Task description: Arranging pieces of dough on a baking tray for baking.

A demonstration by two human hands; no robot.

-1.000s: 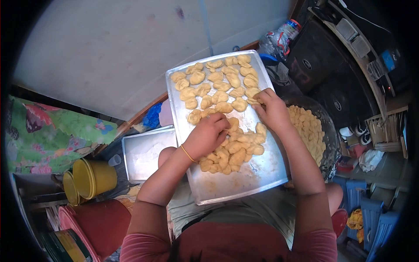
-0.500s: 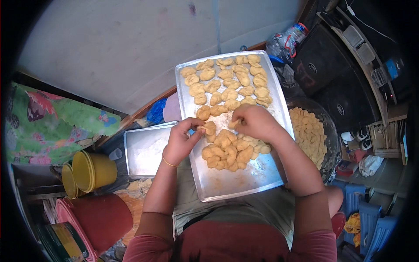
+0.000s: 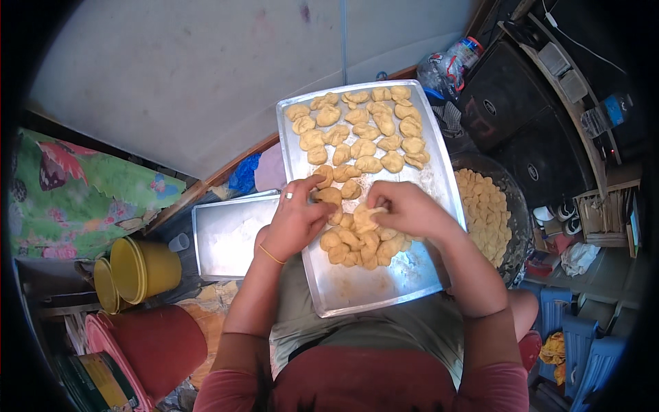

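A metal tray (image 3: pixel 357 295) on my lap holds rows of yellowish twisted dough pieces (image 3: pixel 327 115) across its far half and a loose heap (image 3: pixel 368 250) nearer me. My left hand (image 3: pixel 296 214), with a ring and a thin wristband, has its fingers curved round a dough piece (image 3: pixel 329 197) at the tray's left. My right hand (image 3: pixel 406 209) pinches a pale, stretched dough piece (image 3: pixel 365 218) just above the heap, partly hiding it.
A large round container (image 3: pixel 516 220) full of dough pieces sits at right. An empty metal tray (image 3: pixel 233 244), yellow buckets (image 3: pixel 141 271) and a red bucket (image 3: pixel 154 347) are at left. A pale wall (image 3: pixel 185 69) rises beyond; dark cases (image 3: pixel 504 96) stand at upper right.
My right hand has moved from the tray's right rows down and left to the heap and now holds a paler piece. Another piece now lies in the middle, beside my left hand's fingertips.
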